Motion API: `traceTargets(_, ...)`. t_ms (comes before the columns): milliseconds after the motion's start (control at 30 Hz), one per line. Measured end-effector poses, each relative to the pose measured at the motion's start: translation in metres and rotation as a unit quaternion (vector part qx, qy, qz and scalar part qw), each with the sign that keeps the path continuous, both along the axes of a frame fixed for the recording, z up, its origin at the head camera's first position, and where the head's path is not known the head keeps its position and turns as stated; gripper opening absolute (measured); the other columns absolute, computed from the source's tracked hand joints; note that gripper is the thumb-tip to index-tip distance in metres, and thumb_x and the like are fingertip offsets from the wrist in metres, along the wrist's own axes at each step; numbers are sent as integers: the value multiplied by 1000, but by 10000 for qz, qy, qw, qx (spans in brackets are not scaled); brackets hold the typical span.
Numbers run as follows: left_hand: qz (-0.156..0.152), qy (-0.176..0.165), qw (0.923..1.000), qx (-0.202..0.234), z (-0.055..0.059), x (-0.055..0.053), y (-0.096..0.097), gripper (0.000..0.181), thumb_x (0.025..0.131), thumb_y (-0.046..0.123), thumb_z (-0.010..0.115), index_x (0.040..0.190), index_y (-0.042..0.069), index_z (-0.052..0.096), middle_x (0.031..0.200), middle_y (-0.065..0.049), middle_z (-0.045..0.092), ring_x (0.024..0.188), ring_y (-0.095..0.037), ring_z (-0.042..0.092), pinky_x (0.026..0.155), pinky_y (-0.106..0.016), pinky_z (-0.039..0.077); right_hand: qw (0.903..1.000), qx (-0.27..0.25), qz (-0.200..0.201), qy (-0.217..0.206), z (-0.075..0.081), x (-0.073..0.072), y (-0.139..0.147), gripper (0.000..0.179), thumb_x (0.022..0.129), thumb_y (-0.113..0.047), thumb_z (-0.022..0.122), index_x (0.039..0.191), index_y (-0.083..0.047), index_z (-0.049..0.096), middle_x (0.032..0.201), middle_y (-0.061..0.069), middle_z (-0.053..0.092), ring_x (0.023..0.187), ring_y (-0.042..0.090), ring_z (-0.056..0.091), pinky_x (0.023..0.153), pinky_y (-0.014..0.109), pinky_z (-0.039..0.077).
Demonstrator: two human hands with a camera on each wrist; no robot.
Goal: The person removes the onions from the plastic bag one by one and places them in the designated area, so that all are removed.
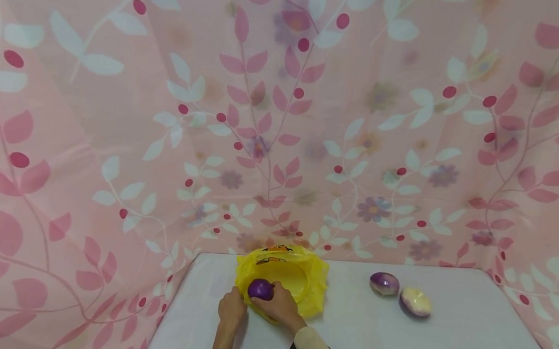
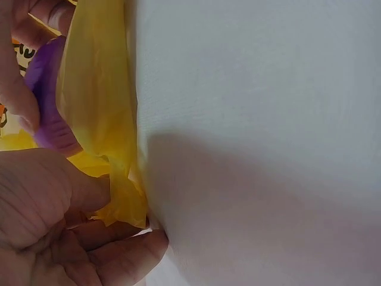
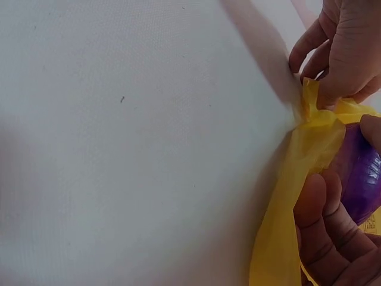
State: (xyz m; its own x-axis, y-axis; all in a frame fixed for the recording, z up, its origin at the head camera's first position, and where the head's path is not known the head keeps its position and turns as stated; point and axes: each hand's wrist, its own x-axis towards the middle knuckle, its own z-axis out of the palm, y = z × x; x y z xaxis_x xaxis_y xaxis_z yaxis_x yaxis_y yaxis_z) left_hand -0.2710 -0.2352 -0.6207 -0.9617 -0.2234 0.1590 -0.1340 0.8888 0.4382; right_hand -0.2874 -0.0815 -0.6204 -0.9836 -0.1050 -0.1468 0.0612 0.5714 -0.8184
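A yellow plastic bag (image 1: pixel 318 282) lies on the white table with its mouth spread wide. At its left front edge, my left hand (image 1: pixel 232 305) pinches the bag's rim; the left wrist view shows the yellow film (image 2: pixel 122 190) between thumb and fingers. My right hand (image 1: pixel 282 305) grips a glossy, round purple vegetable (image 1: pixel 260 289) at the mouth of the bag. In the right wrist view, the fingers curl around the purple vegetable (image 3: pixel 357 173) just inside the yellow rim (image 3: pixel 280 220). Part of the vegetable is hidden behind the bag film in the left wrist view.
Two more rounded vegetables rest at the right of the white table (image 1: pixel 470 337): one mostly purple (image 1: pixel 384 284), the other cream-topped with a purple side (image 1: pixel 415 303). A pink floral curtain (image 1: pixel 309 144) hangs behind the table and along its sides.
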Motion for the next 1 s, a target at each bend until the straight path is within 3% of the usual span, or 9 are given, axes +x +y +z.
traceTargets(200,13,-2,10000,-20,1,0,1,11,85,-1,63,83,-2,52,67,-13,53,61,-32,58,57,-44,47,10000,35,50,25,11,3,4,79,69,-64,78,120,-9,56,107,7,63,93,22,59,88,50,50)
traceTargets(500,-24,180,9998,-99,2,2,3,12,86,0,63,81,-2,52,66,-14,53,60,-35,59,56,-46,47,9985,167,419,325,13,1,12,80,69,-63,79,125,-10,56,110,4,64,93,21,60,85,46,52)
traceTargets(833,9,-57,10000,-11,1,2,0,11,87,0,62,83,-3,53,67,-14,53,60,-32,57,57,-45,47,9971,284,552,445,26,7,20,84,68,-63,79,128,-8,56,108,6,64,92,22,61,81,46,53)
traceTargets(1000,-42,27,10000,-2,3,2,1,12,85,0,64,83,-2,52,67,-13,53,60,-32,58,57,-44,47,9965,322,556,533,31,8,23,84,68,-63,79,128,-9,56,109,7,64,93,23,61,81,47,53)
